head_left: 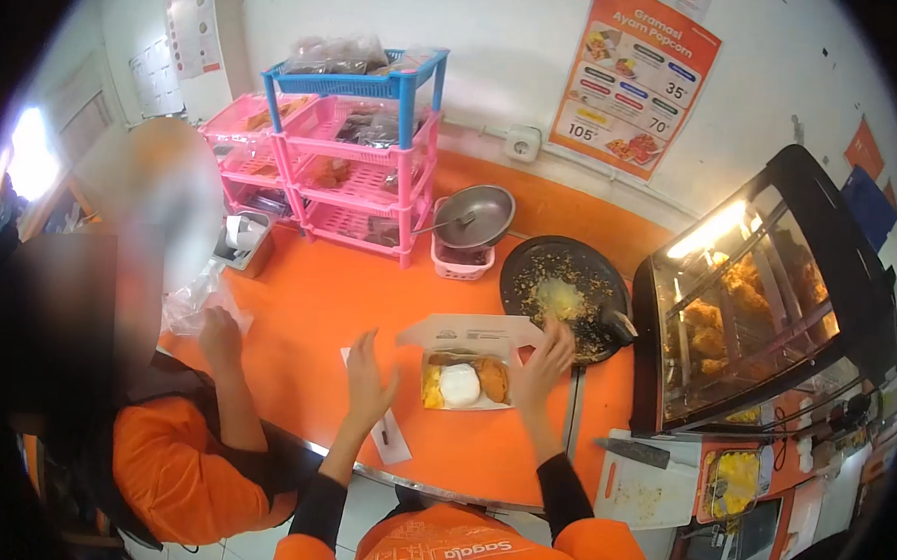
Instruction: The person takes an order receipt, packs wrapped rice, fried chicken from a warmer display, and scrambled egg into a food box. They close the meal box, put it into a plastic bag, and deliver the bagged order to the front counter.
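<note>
A white cardboard meal box (503, 403) stands with its lid raised on the orange counter. Inside are a white mound of rice (460, 385), a browned fried piece (492, 380) and a yellow food (432, 387). My left hand (368, 382) hovers left of the box, fingers stretched and holding nothing. At the box's right edge is my right hand (547, 364), its thumb apart from the fingers. Those fingers reach toward the rim of a round black mortar (522, 273) with yellowish crumbs and a pale clump (560, 299). Whether they touch the lid or the rim is unclear.
A co-worker in an orange sleeve (175, 458) stands left, one hand near a clear plastic bag (202, 304). Pink and blue racks (409, 203) and a metal pan (481, 221) are behind. A heated display case (653, 409), knife (636, 451) and cutting board (649, 504) are right.
</note>
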`<state>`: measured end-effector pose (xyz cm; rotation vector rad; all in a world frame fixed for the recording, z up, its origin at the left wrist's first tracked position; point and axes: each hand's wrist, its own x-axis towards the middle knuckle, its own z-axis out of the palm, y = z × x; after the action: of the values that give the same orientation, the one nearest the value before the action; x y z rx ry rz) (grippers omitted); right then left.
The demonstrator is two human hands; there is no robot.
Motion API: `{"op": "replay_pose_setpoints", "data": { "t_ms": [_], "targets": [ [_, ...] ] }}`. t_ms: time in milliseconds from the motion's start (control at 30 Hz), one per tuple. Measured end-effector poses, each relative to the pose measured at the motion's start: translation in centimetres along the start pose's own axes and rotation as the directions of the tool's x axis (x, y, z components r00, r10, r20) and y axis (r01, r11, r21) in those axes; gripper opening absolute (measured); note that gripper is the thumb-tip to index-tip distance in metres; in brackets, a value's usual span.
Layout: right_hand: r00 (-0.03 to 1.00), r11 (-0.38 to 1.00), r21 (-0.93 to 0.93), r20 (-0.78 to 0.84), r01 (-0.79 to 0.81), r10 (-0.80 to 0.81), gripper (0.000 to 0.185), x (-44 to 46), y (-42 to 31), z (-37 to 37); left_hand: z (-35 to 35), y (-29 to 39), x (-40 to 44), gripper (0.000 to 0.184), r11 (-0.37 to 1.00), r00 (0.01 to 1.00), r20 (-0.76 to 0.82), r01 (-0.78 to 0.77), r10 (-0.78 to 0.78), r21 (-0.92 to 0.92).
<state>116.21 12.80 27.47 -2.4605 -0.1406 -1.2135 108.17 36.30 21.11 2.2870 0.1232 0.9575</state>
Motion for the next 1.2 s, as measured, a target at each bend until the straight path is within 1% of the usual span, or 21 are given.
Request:
{"op": "replay_pose_setpoints", "data": {
  "t_ms": [133, 200, 233, 300, 400, 467, 500, 567, 600, 633, 700, 733, 767, 800, 833, 900, 933, 1000, 1067, 1133, 1200],
  "targets": [
    [0.949, 0.989, -0.044, 0.291, 0.143, -0.124, 0.036, 1.5, 7.8, 4.1, 3.4, 0.9, 4.6, 0.053, 0.983, 0.93, 0.368, -0.08, 0.013, 0.168],
    [0.635, 0.804, 0.525, 0.729, -0.278, -0.256, 0.032, 1.3, 9.8, 6.1, 6.1, -1.0, 4.4, 0.049, 0.992, 0.847, 0.528, 0.008, 0.06, -0.125],
    [0.638, 0.806, 0.524, 0.727, -0.276, -0.254, 0.032, 1.1, 9.6, 6.2, 6.0, 0.2, 4.4, 0.049, 0.992, 0.847, 0.527, 0.005, 0.065, -0.129],
    [0.587, 0.423, 0.649, 0.758, -0.632, -0.285, 0.035, -0.2, 7.9, 6.4, 5.2, 3.5, 3.8, 0.05, 0.813, 0.789, 0.614, 0.366, -0.014, -0.452],
    [0.422, 0.662, 0.302, 0.906, -0.686, 0.024, 0.044, 1.7, 6.5, 6.4, 8.5, 1.1, 2.7, 0.047, 0.719, 0.75, 0.639, 0.539, -0.172, -0.439],
    [0.397, 0.847, 0.193, 0.917, -0.496, 0.024, 0.054, 1.4, 7.2, 8.0, 5.9, 3.3, 4.9, 0.043, 0.806, 0.726, 0.634, 0.527, -0.264, -0.268],
    [0.659, 0.888, 0.359, 0.747, -0.289, -0.087, 0.053, -0.2, 8.8, 10.5, 5.0, 4.1, 5.8, 0.042, 0.856, 0.709, 0.609, 0.509, -0.357, -0.089],
    [0.831, 0.892, 0.45, 0.51, -0.04, -0.22, 0.053, 0.2, 9.6, 9.6, 5.0, 1.0, 6.0, 0.041, 0.957, 0.706, 0.671, 0.29, -0.225, 0.017],
    [0.627, 0.899, 0.437, 0.703, -0.01, -0.335, 0.045, 1.2, 10.6, 7.9, 5.1, -0.5, 5.6, 0.044, 0.995, 0.668, 0.738, 0.037, -0.097, 0.098],
    [0.366, 0.9, 0.434, 0.834, 0.023, -0.412, 0.036, 2.4, 10.0, 5.5, 4.6, -0.5, 4.9, 0.044, 0.994, 0.664, 0.74, 0.042, -0.104, 0.102],
    [0.359, 0.945, 0.312, 0.896, -0.096, -0.259, 0.029, 0.3, 9.1, 1.6, 3.0, 0.0, 2.3, 0.048, 1.0, 0.694, 0.72, 0.02, -0.009, -0.007],
    [0.384, 0.674, 0.297, 0.923, -0.677, -0.02, 0.032, -3.1, 9.6, 2.1, 3.2, 0.1, 0.0, 0.048, 1.0, 0.698, 0.716, 0.026, -0.014, -0.006],
    [0.252, 0.104, 0.236, 0.95, -0.966, 0.185, 0.039, -6.4, 9.6, 2.7, 3.8, 0.4, -3.0, 0.048, 1.0, 0.795, 0.606, -0.001, 0.007, -0.009],
    [0.25, 0.11, 0.233, 0.951, -0.966, 0.181, 0.039, -8.4, 9.1, 2.2, 4.4, 0.9, -4.6, 0.049, 1.0, 0.875, 0.483, -0.028, 0.029, -0.008],
    [0.672, 0.589, 0.483, 0.727, -0.648, 0.142, 0.038, -10.0, 8.4, 1.5, 4.6, 1.6, -4.9, 0.049, 1.0, 0.877, 0.481, -0.02, 0.022, -0.008],
    [0.876, 0.76, 0.567, 0.482, -0.317, 0.007, 0.032, -11.4, 7.5, 1.5, 4.3, 2.9, -5.8, 0.048, 0.898, 0.878, 0.46, 0.303, -0.133, -0.319],
    [0.874, 0.762, 0.563, 0.485, -0.321, 0.01, 0.032, -10.9, 7.6, 1.8, 4.6, 2.6, -5.8, 0.048, 0.896, 0.876, 0.464, 0.307, -0.135, -0.319],
    [0.597, 0.407, 0.506, 0.791, -0.761, 0.134, 0.023, -9.0, 8.0, 2.6, 5.3, 1.2, -4.2, 0.04, 0.912, 0.834, 0.529, 0.329, -0.158, -0.246],
    [0.648, 0.46, 0.557, 0.76, -0.692, 0.054, 0.016, -8.1, 10.3, 4.9, 4.3, 1.5, -0.6, 0.03, 0.892, 0.765, 0.615, 0.398, -0.193, -0.214],
    [0.55, 0.709, 0.371, 0.835, -0.599, 0.027, 0.011, -6.5, 10.3, 5.0, 4.2, 0.8, 1.5, 0.023, 0.657, 0.437, 0.851, 0.738, -0.29, -0.155],
    [0.522, 0.719, 0.363, 0.853, -0.593, 0.0, 0.017, -6.2, 9.3, 3.2, 3.7, 1.3, 1.4, 0.025, 0.714, 0.401, 0.871, 0.695, -0.285, -0.086]
  ]
}}
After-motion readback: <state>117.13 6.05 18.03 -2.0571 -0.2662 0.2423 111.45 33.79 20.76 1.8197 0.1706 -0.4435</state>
